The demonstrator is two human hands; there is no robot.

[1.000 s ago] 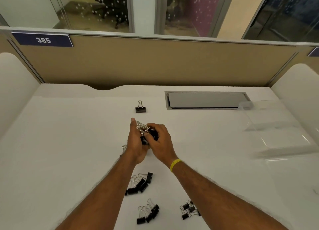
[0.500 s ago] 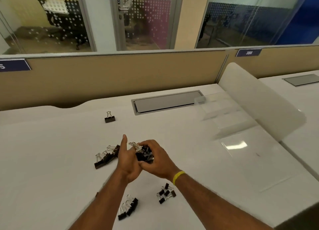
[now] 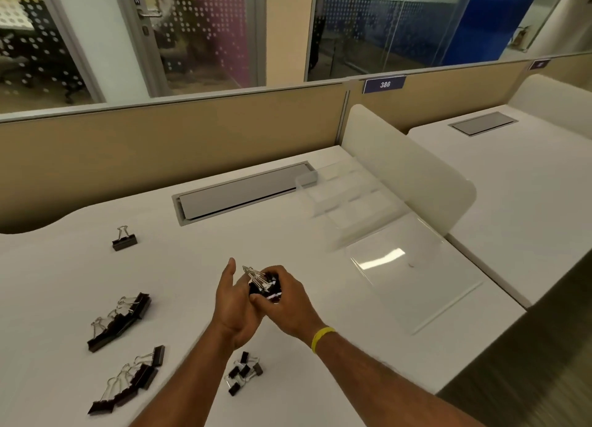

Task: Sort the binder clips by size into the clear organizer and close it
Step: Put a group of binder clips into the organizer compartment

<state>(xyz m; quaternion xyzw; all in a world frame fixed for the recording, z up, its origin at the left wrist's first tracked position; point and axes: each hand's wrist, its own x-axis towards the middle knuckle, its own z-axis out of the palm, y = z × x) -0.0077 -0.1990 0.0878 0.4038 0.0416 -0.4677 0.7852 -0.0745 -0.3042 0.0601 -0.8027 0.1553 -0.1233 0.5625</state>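
Both hands meet at the middle of the white desk. My left hand cups a bunch of black binder clips, and my right hand grips the same bunch from the right. The clear organizer stands open at the right, its lid lying flat toward me. Two rows of larger clips lie at the left. A pile of small clips lies under my forearms. A single clip stands far left.
A grey cable hatch is set into the desk behind my hands. A tan partition closes the back, and a curved white divider stands just right of the organizer. The desk's front right edge drops to the floor.
The view has swung to the right, so the organizer and neighbouring desk now show more fully. My hands stay together on the bunch of clips.
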